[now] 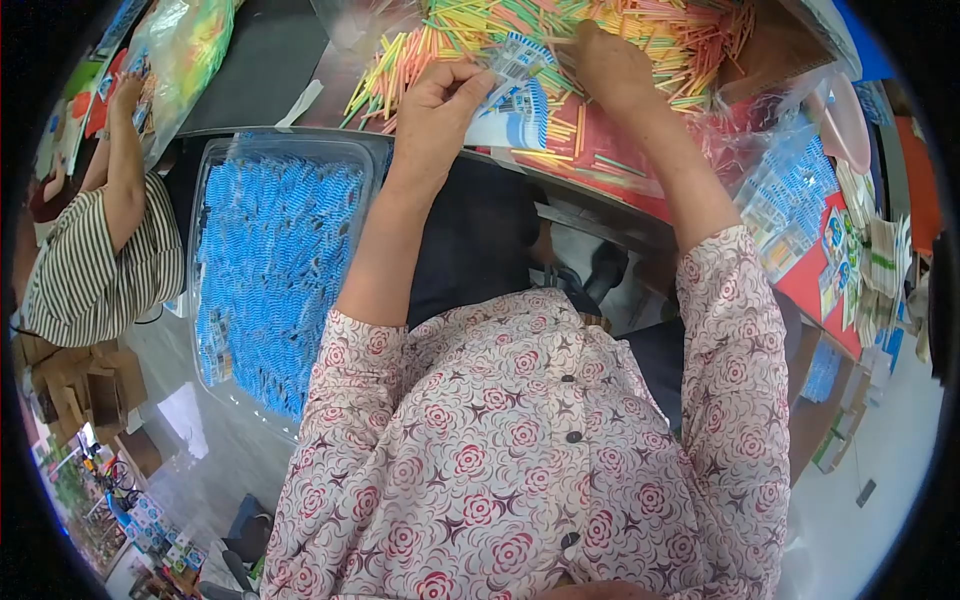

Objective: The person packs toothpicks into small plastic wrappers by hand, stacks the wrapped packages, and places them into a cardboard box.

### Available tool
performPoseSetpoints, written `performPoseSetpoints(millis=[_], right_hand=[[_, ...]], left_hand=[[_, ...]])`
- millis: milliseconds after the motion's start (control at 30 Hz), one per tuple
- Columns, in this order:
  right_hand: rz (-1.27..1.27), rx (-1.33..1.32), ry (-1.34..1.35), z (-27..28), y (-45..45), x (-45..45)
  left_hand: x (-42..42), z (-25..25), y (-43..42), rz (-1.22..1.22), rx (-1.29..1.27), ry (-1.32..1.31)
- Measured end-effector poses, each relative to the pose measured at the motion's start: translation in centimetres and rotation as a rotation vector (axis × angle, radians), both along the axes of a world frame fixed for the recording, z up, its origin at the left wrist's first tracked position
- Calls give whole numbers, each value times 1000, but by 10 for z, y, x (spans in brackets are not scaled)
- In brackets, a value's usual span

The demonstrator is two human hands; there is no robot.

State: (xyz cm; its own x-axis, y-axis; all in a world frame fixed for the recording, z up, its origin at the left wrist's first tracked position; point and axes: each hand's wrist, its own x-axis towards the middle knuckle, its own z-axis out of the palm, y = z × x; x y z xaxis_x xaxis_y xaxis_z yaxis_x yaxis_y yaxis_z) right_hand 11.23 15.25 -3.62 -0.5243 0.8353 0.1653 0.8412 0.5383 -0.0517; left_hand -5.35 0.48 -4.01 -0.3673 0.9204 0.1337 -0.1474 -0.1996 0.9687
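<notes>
Pinched between thumb and fingers, a small clear packet with blue print (520,58) is in my left hand (437,112). Beneath it on the red table surface lies another blue and white packet (518,112). My right hand (612,72) is at the pile of thin yellow, green, orange and pink sticks (680,40), to the right of the packet. Its fingers are bent together around the end of what looks like a pale stick, partly hidden.
A clear tub (200,290) full of blue-striped packets stands below the table at left. A co-worker in a striped top (105,260) sits beyond it. More printed packets (785,190) and a pink container (838,125) are at right.
</notes>
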Motion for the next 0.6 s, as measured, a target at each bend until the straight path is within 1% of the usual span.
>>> performPoseSetpoints(millis=[33, 133, 167, 267, 300, 400, 500, 600], right_hand=[[0, 0, 0, -2, 4, 2], [63, -59, 258, -11, 26, 18], [62, -59, 256, -12, 28, 26], [-96, -671, 784, -4, 19, 48], [-98, -668, 787, 5, 9, 48], [-208, -913, 1213, 28, -21, 46], [-151, -969, 1248, 6, -6, 66], [-116, -999, 1288, 5, -5, 73]], left_hand=[[0, 0, 0, 0, 6, 14], [-1, 0, -1, -2, 9, 35], [-1, 0, -1, -2, 10, 45], [-2, 0, -1, -14, -6, 30], [-3, 0, 0, -18, -13, 25], [-4, 3, 0, -26, -21, -12], [0, 9, -1, -30, -19, -16], [7, 21, -2, -26, -6, 11]])
